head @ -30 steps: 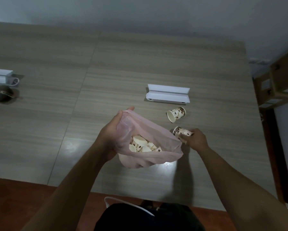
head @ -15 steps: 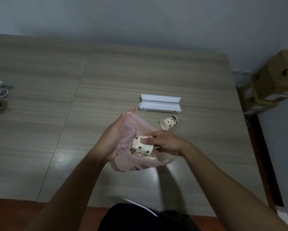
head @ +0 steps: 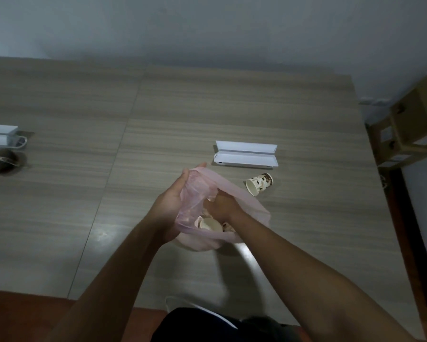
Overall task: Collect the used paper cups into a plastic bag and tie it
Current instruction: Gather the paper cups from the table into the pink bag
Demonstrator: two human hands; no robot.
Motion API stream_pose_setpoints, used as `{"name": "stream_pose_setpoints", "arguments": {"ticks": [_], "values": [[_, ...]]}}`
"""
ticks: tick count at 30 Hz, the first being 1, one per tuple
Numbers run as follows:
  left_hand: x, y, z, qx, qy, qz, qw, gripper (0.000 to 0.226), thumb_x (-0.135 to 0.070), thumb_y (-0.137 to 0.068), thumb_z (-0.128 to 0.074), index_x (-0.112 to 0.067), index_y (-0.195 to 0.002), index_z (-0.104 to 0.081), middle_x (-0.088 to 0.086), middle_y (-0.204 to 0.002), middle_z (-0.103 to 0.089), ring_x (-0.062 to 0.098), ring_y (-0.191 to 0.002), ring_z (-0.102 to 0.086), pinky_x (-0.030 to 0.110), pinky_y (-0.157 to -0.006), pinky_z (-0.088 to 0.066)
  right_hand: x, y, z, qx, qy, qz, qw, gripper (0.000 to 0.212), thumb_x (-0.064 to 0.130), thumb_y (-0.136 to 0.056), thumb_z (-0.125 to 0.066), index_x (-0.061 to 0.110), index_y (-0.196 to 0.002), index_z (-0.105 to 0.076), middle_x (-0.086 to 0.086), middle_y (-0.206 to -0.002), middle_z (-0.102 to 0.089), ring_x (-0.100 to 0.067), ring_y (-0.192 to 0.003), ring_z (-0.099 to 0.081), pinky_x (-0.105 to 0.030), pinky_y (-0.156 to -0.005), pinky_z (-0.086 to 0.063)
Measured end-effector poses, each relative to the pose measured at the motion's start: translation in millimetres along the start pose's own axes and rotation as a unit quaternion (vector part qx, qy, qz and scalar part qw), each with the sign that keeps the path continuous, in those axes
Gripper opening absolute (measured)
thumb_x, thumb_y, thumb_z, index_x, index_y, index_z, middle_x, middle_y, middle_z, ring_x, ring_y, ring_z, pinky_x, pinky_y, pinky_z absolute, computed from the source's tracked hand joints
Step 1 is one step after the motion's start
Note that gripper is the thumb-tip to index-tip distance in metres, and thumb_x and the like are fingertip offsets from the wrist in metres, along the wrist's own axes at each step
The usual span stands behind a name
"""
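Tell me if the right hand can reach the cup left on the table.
Probably yes. The cup lies on its side just beyond the bag, with nothing over it; the right hand is inside the bag and would have to come out first.

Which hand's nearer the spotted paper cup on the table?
Right. Right hand is in the pink plastic bag beside the spotted paper cup; left hand grips the bag's farther edge.

White open case (head: 245,156) on wooden table (head: 84,169); perhaps cardboard boxes (head: 414,134) at right
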State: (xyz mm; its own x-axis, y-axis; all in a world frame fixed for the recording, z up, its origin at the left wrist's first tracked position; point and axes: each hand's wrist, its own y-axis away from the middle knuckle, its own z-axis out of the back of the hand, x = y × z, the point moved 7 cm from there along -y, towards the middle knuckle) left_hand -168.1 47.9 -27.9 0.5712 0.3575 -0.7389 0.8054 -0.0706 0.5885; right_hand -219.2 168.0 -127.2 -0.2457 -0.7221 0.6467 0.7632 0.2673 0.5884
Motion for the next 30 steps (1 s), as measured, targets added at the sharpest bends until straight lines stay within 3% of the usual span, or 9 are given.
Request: {"name": "stream_pose_setpoints", "arguments": {"ticks": [2,4,8,11,13,16,21,28,30], "values": [[-1,-4,10,-0.013,0.009,-0.005,1.000,0.052,-0.050,-0.118,-0.032,-0.029,-0.154,-0.063,0.009,-0.150,-0.070,0.025,-0.139,-0.067,0.036,-0.116,-0.047,-3,1,9,0.055,0.093,-0.018,0.994,0.060,0.064,-0.106,-0.048,0.017,-0.140,-0.066,-0.014,-0.128,-0.077,-0.031,-0.103,-0.076,-0.045,-0.100,-0.060],[-1,-5,16,-0.023,0.018,-0.005,1.000,0.051,-0.054,-0.117,-0.034,-0.035,-0.154,-0.063,0.007,-0.155,-0.062,0.025,-0.128,-0.066,0.036,-0.107,-0.045,-2,-1,40,-0.029,0.127,0.019,0.991,0.047,0.049,-0.107,-0.050,0.012,-0.117,-0.077,-0.013,-0.112,-0.081,-0.032,-0.097,-0.077,-0.040,-0.093,-0.060],[4,-4,31,-0.049,0.067,-0.008,0.997,0.051,-0.062,-0.112,-0.040,-0.042,-0.153,-0.062,0.015,-0.164,-0.049,0.027,-0.124,-0.031,0.043,-0.090,-0.034,-13,12,104,-0.155,-0.091,0.058,0.982,0.032,0.030,-0.101,-0.057,0.013,-0.082,-0.078,0.000,-0.084,-0.082,-0.024,-0.068,-0.080,-0.039,-0.073,-0.065],[6,-2,29,-0.001,0.057,0.004,0.998,0.048,-0.059,-0.116,-0.034,-0.045,-0.150,-0.064,0.014,-0.157,-0.064,0.035,-0.121,-0.052,0.043,-0.090,-0.049,-41,11,140,-0.242,-0.177,0.021,0.954,0.038,0.030,-0.099,-0.054,0.010,-0.078,-0.078,0.004,-0.077,-0.082,-0.025,-0.057,-0.076,-0.037,-0.068,-0.064],[6,4,26,0.011,0.043,0.010,0.999,0.048,-0.057,-0.117,-0.031,-0.046,-0.147,-0.066,0.011,-0.136,-0.076,0.028,-0.084,-0.072,0.027,-0.055,-0.055,-63,1,151,-0.289,-0.171,0.003,0.942,0.035,0.032,-0.097,-0.055,0.010,-0.081,-0.076,0.002,-0.079,-0.080,-0.027,-0.068,-0.077,-0.041,-0.072,-0.065],[5,8,30,0.001,0.019,0.013,1.000,0.045,-0.059,-0.115,-0.035,-0.049,-0.145,-0.067,0.018,-0.116,-0.068,0.008,-0.040,-0.046,0.015,-0.035,-0.022,-86,-21,137,-0.271,-0.062,-0.002,0.961,0.029,0.035,-0.099,-0.058,0.012,-0.102,-0.075,-0.011,-0.116,-0.075,-0.032,-0.110,-0.071,-0.031,-0.088,-0.051],[9,12,32,0.010,0.026,0.025,0.999,0.045,-0.063,-0.114,-0.037,-0.050,-0.147,-0.065,0.015,-0.123,-0.057,0.009,-0.047,-0.042,0.017,-0.038,-0.027,-130,-55,82,-0.062,0.191,-0.078,0.976,0.047,0.062,-0.102,-0.049,0.041,-0.140,-0.067,-0.014,-0.177,-0.005,-0.038,-0.164,-0.010,-0.054,-0.124,-0.033],[7,19,43,-0.019,-0.044,-0.006,0.999,0.048,-0.058,-0.115,-0.034,-0.045,-0.148,-0.066,0.007,-0.116,-0.080,0.016,-0.067,-0.068,0.022,-0.044,-0.050,-151,-49,62,-0.056,0.219,-0.105,0.968,0.067,0.027,-0.108,-0.056,0.018,-0.169,-0.030,-0.009,-0.182,0.008,-0.043,-0.163,-0.015,-0.058,-0.127,-0.032],[7,20,45,-0.027,-0.045,-0.010,0.999,0.049,-0.057,-0.116,-0.032,-0.043,-0.152,-0.063,0.006,-0.136,-0.078,0.025,-0.097,-0.080,0.029,-0.067,-0.064,-157,-49,67,-0.100,0.216,-0.092,0.967,0.065,0.023,-0.109,-0.051,0.014,-0.169,-0.027,-0.004,-0.183,0.005,-0.041,-0.160,-0.022,-0.056,-0.125,-0.035]]}}
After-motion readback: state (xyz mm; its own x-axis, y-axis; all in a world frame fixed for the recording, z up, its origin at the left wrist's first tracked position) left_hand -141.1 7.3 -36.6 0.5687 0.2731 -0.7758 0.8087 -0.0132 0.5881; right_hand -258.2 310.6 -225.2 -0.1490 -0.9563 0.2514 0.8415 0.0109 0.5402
